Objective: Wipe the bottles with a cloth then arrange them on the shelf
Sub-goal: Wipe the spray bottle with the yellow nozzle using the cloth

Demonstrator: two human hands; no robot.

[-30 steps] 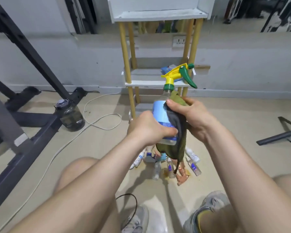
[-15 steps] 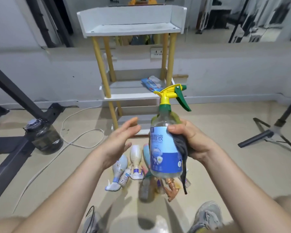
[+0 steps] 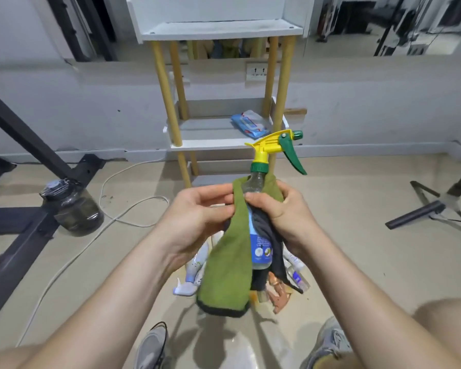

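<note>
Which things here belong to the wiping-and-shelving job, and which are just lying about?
Job: spray bottle, green cloth, shelf, small bottles on the floor.
Lying about: dark jar, white cable, tripod.

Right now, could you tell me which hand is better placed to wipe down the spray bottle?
Left. The left hand pinches the green cloth, free to pull it; the right hand has its grip around the spray bottle.

Spray bottle [image 3: 258, 182]: clear glossy plastic, slick blue label, yellow/green plastic trigger head. Cloth [image 3: 230, 265]: soft matt fabric, green w/ dark edging. Shelf [image 3: 213, 30]: matt white-painted boards, smooth wood-look posts; floor [image 3: 357, 249] smooth w/ slight sheen
</note>
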